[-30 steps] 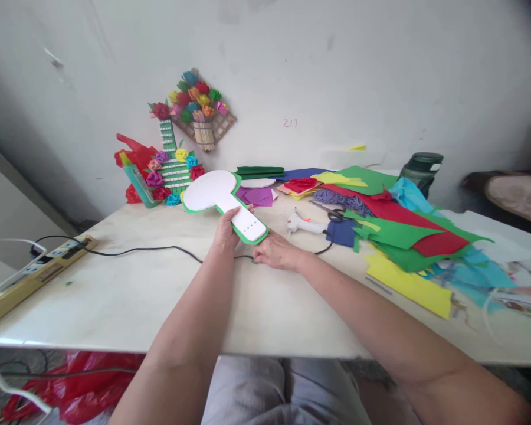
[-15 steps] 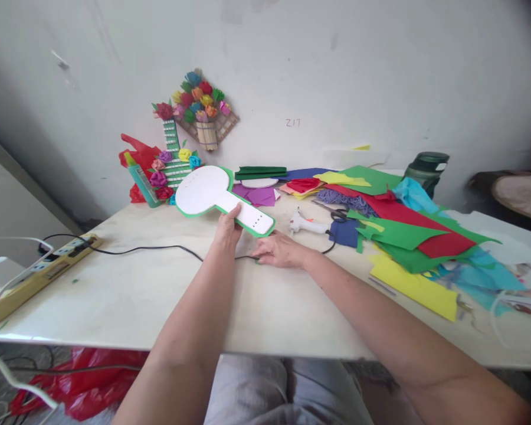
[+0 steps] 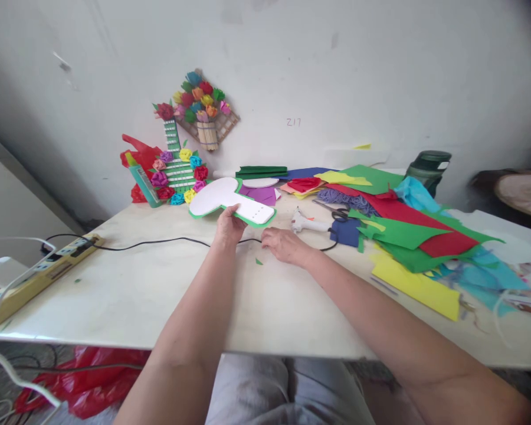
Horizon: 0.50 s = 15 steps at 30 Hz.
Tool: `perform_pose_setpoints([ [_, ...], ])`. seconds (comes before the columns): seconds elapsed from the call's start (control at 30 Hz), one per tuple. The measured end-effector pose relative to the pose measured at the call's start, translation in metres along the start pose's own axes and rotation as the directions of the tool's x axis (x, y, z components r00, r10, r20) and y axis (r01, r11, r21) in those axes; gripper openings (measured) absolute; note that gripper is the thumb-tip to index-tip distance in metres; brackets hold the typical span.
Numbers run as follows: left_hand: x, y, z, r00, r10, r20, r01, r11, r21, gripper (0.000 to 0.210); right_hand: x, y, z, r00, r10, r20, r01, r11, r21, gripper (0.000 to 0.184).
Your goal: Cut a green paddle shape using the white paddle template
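Observation:
My left hand (image 3: 230, 227) grips the narrow strip of a white paddle-shaped cutout (image 3: 215, 196) with a green border, its thumb on top. The cutout is held tilted above the table, round end to the left, with small dark dots near the strip's end. My right hand (image 3: 285, 245) is low over the table, fingers curled at a black cord (image 3: 177, 239), which passes beneath it toward a white glue gun (image 3: 308, 224). A small green scrap (image 3: 259, 261) lies just in front of the right hand.
Coloured sheets (image 3: 407, 230), purple yarn (image 3: 347, 200) and scissors (image 3: 340, 213) cover the right side. A power strip (image 3: 44, 274) stands at left. Behind are a glue bottle (image 3: 142, 182), a flower-trimmed green piece (image 3: 179, 168) and a dark green bottle (image 3: 427, 171).
My right hand has moved slightly away from me, and the cord has shifted with it, uncovering the green scrap. The cutout has moved right and tipped flatter.

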<state>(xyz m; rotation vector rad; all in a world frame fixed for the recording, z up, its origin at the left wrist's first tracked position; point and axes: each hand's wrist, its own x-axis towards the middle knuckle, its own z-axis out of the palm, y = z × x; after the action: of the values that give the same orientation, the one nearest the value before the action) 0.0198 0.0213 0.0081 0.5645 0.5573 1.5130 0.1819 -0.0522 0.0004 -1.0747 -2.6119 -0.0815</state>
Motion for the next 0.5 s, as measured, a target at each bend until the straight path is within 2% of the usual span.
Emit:
perform_pose_setpoints([
  [0.17,-0.005,0.001,0.003,0.998,-0.03,0.05,0.028,0.999,0.044,0.025,-0.003,-0.004,-0.01,1.0,-0.007,0.009,0.008,0.999,-0.042,0.019],
  [0.3,-0.005,-0.001,0.002,0.998,-0.04,0.041,0.034,0.992,0.122,0.017,-0.003,-0.012,-0.016,0.992,-0.074,0.105,0.073,0.997,0.007,0.021],
  [0.5,-0.001,-0.005,0.0,0.998,-0.033,0.059,0.023,0.988,0.153,0.01,0.003,-0.023,-0.019,0.959,-0.182,0.217,0.209,0.972,-0.106,0.016],
])
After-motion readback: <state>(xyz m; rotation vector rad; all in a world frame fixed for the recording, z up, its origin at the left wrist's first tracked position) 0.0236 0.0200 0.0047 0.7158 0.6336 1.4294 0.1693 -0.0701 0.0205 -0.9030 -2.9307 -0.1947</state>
